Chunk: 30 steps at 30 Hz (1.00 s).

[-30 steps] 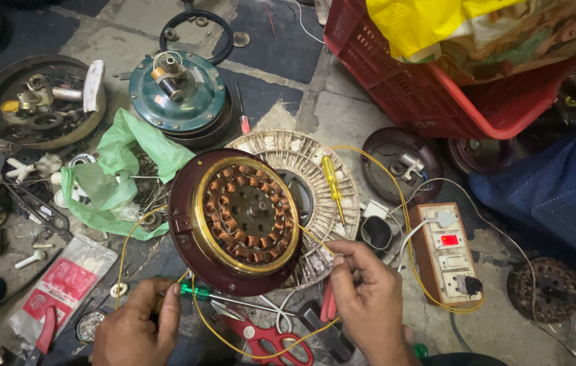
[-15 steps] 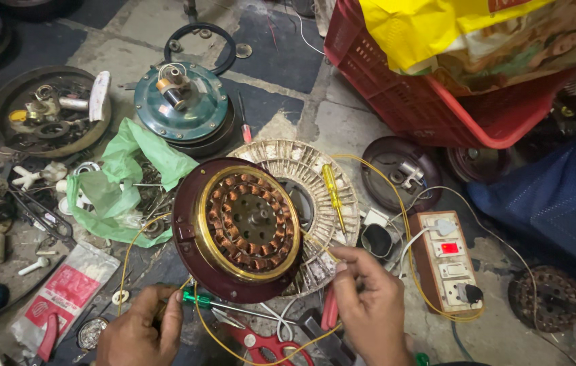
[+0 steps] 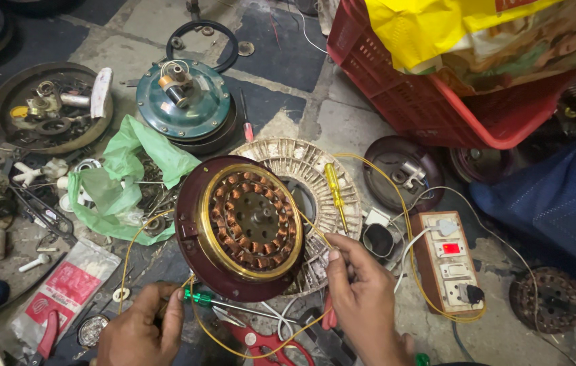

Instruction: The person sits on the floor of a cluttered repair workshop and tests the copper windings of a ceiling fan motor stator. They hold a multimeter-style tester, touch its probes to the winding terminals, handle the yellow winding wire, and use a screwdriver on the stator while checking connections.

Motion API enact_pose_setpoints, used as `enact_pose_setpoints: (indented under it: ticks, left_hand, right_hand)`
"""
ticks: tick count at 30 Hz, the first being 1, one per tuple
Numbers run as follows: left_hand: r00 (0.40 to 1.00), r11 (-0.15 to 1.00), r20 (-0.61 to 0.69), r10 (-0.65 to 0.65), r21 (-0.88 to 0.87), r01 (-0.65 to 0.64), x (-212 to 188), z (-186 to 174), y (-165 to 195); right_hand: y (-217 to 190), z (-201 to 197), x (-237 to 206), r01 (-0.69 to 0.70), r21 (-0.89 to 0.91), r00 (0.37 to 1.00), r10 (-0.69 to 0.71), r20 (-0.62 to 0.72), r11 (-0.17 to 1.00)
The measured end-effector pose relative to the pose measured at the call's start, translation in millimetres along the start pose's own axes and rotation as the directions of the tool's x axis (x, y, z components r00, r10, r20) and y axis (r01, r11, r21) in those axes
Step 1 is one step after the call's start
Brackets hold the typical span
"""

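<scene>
Fan motor stator on the floor, held between two hands amid scattered parts.

The maroon stator housing [image 3: 244, 227], ringed in brass with copper windings showing, stood tilted on the floor, leaning over a pale ribbed winding disc [image 3: 311, 179]. It looked heavy and rigid, best held by its metal rim, since the fine windings and thin leads would damage easily. The right hand [image 3: 362, 298] had its grip pinched closed on the yellow wire [image 3: 406, 234] at the housing's lower right edge. The left hand [image 3: 142, 332] was closed around a green-handled screwdriver [image 3: 200, 296] just below the housing. Red scissors [image 3: 264, 342] lay between the hands; a green plastic bag [image 3: 122, 179] and a switch board [image 3: 447, 264] sat to either side.
</scene>
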State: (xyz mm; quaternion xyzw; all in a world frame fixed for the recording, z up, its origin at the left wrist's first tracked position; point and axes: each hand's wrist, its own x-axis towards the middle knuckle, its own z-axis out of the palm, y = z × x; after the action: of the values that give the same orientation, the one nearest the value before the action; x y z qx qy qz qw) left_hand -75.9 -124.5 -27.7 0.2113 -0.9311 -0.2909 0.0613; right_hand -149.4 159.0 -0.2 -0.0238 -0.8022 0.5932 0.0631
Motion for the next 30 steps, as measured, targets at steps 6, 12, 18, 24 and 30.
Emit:
enact_pose_setpoints:
  ticks: [6,12,18,24,30]
  left_hand:
    - [1.000,1.000,-0.001,0.010,0.006,-0.010,1,0,0]
    - [0.998,0.998,0.031,-0.053,0.044,0.052,3,1,0]
    - [1.000,1.000,0.013,-0.016,-0.001,0.016,3,2,-2]
    - [0.999,1.000,0.027,-0.019,0.007,0.019,4,2,-3]
    - [1.000,1.000,-0.001,-0.010,0.015,0.010,3,2,-2]
  right_hand:
    - [-9,3,3,-0.134,-0.050,0.991,0.134,0.006,0.990]
    - [-4,4,5,-0.005,-0.078,1.000,0.004,-0.020,0.997]
    - [3,6,5,0.020,-0.100,0.999,-0.023,-0.030,0.995]
    - [4,7,5,0.059,-0.098,0.997,-0.065,-0.050,0.993]
    - [2,7,6,0.089,-0.104,0.994,-0.095,-0.057,0.991]
